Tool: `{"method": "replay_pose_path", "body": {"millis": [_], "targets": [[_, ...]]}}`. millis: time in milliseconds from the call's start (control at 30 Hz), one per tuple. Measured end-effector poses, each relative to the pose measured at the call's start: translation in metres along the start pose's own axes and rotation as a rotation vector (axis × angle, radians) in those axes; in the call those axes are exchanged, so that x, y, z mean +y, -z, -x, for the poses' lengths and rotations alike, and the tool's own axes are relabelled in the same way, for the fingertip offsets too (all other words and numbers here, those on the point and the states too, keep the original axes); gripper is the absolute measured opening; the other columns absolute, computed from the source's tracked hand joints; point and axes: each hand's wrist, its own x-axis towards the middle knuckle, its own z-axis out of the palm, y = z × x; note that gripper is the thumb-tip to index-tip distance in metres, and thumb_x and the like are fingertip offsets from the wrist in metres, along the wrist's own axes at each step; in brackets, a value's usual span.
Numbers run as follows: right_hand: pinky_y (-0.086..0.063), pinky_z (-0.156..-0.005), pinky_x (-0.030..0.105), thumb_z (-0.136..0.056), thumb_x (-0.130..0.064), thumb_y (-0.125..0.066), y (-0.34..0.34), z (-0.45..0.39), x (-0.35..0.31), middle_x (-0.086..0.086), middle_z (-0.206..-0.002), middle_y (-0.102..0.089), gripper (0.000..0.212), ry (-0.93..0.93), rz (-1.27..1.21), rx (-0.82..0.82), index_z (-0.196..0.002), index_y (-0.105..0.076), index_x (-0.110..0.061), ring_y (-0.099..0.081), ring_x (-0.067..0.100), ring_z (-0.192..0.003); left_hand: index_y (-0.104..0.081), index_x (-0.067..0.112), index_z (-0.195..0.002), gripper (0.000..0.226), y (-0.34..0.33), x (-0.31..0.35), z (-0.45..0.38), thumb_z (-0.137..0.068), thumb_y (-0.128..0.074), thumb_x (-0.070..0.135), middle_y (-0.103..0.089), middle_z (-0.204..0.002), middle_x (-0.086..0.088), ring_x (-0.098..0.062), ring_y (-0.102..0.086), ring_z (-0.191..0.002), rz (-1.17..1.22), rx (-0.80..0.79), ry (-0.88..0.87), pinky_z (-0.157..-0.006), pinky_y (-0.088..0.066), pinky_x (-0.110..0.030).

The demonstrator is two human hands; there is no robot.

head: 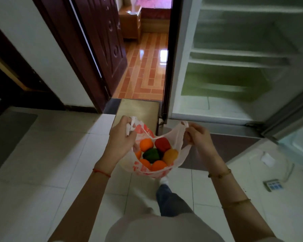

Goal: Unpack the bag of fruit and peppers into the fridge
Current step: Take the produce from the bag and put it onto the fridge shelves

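A white plastic bag (177, 154) with red print hangs open between my hands above the tiled floor. My left hand (122, 137) grips its left handle and my right hand (198, 137) grips its right handle. Inside lie a red pepper (162, 144), a green pepper (151, 155), a yellow pepper (171, 155) and several oranges (146, 144). The fridge (234, 67) stands open at the upper right, its glass shelves bare.
The fridge door (296, 137) swings out at the right edge. A low wooden stool (138, 109) stands just beyond the bag by a doorway (147, 67). A dark mat (226, 147) lies before the fridge. A small scale (273, 185) and paper lie on the floor at right.
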Motion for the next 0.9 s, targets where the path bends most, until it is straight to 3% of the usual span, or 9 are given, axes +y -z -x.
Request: {"method": "replay_pose_path", "body": {"millis": [100,200,267,367,433,500,567,667,900], "targets": [[-0.039,-0.051,0.024,-0.095,-0.003,-0.045,0.027,0.014,-0.006,0.002,-0.057,-0.05,0.022,-0.001,-0.041,0.077,-0.096,-0.067,-0.004,-0.045,0.015,-0.054,-0.048,0.019,-0.109,0.017,-0.011,0.023,0.008,-0.096,-0.05,0.009,-0.064,-0.105,-0.008,-0.018,-0.067,-0.082,0.032,-0.019,-0.096,-0.06,-0.049,-0.027],[-0.037,-0.048,0.022,-0.095,-0.003,-0.045,0.055,0.021,-0.015,0.0,-0.055,-0.049,0.022,0.005,-0.096,0.127,-0.093,-0.066,-0.008,-0.043,0.015,-0.052,-0.047,0.026,-0.097,0.016,-0.021,0.049,0.009,-0.094,-0.049,0.01,-0.067,-0.099,-0.014,-0.026,-0.071,-0.066,0.095,-0.1,-0.161,-0.06,-0.057,-0.047],[-0.036,-0.05,0.025,-0.094,-0.003,-0.044,0.074,0.021,-0.022,0.002,-0.057,-0.048,0.024,0.032,-0.126,0.142,-0.095,-0.068,-0.007,-0.042,0.016,-0.054,-0.045,0.035,-0.088,0.02,-0.029,0.069,0.006,-0.09,-0.049,0.016,-0.068,-0.1,-0.015,-0.032,-0.071,-0.066,0.119,-0.138,-0.188,-0.064,-0.058,-0.054],[-0.036,-0.056,0.029,-0.094,-0.002,-0.044,0.103,0.017,-0.04,0.007,-0.061,-0.049,0.026,0.085,-0.134,0.182,-0.096,-0.07,-0.007,-0.043,0.018,-0.056,-0.046,0.034,-0.089,0.012,-0.043,0.103,-0.002,-0.08,-0.046,0.027,-0.068,-0.094,-0.016,-0.038,-0.069,-0.067,0.153,-0.155,-0.228,-0.064,-0.056,-0.06],[-0.032,-0.05,0.024,-0.095,0.001,-0.043,0.123,0.011,-0.055,-0.003,-0.048,-0.044,0.023,0.118,-0.154,0.192,-0.088,-0.065,0.0,-0.038,0.01,-0.045,-0.047,0.037,-0.088,0.012,-0.05,0.129,-0.008,-0.079,-0.046,0.029,-0.069,-0.093,-0.016,-0.038,-0.069,-0.065,0.157,-0.149,-0.28,-0.065,-0.055,-0.059],[-0.028,-0.048,0.024,-0.095,0.002,-0.042,0.144,0.004,-0.071,-0.009,-0.042,-0.04,0.025,0.155,-0.162,0.188,-0.08,-0.06,-0.004,-0.034,0.006,-0.039,-0.047,0.042,-0.085,0.018,-0.056,0.156,-0.015,-0.082,-0.048,0.024,-0.068,-0.108,-0.014,-0.04,-0.068,-0.063,0.172,-0.128,-0.322,-0.064,-0.056,-0.059],[-0.029,-0.046,0.023,-0.096,0.001,-0.042,0.165,-0.007,-0.087,-0.006,-0.045,-0.041,0.022,0.206,-0.148,0.18,-0.086,-0.061,-0.002,-0.034,0.007,-0.04,-0.047,0.043,-0.085,0.024,-0.062,0.181,-0.027,-0.083,-0.051,0.02,-0.064,-0.117,-0.013,-0.045,-0.067,-0.061,0.2,-0.108,-0.36,-0.059,-0.055,-0.061],[-0.029,-0.046,0.024,-0.094,0.002,-0.044,0.194,-0.029,-0.11,0.003,-0.052,-0.041,0.021,0.288,-0.112,0.195,-0.099,-0.061,0.011,-0.036,0.01,-0.042,-0.049,0.042,-0.085,0.016,-0.074,0.213,-0.049,-0.075,-0.049,0.03,-0.062,-0.119,-0.018,-0.048,-0.065,-0.056,0.235,-0.062,-0.403,-0.052,-0.053,-0.062],[-0.032,-0.047,0.024,-0.093,-0.001,-0.044,0.243,-0.088,-0.147,0.005,-0.055,-0.043,0.025,0.346,-0.059,0.214,-0.105,-0.065,0.007,-0.039,0.013,-0.048,-0.047,0.039,-0.083,0.024,-0.097,0.267,-0.094,-0.084,-0.049,0.015,-0.066,-0.108,-0.023,-0.044,-0.067,-0.055,0.206,0.06,-0.428,-0.052,-0.052,-0.062]]}}
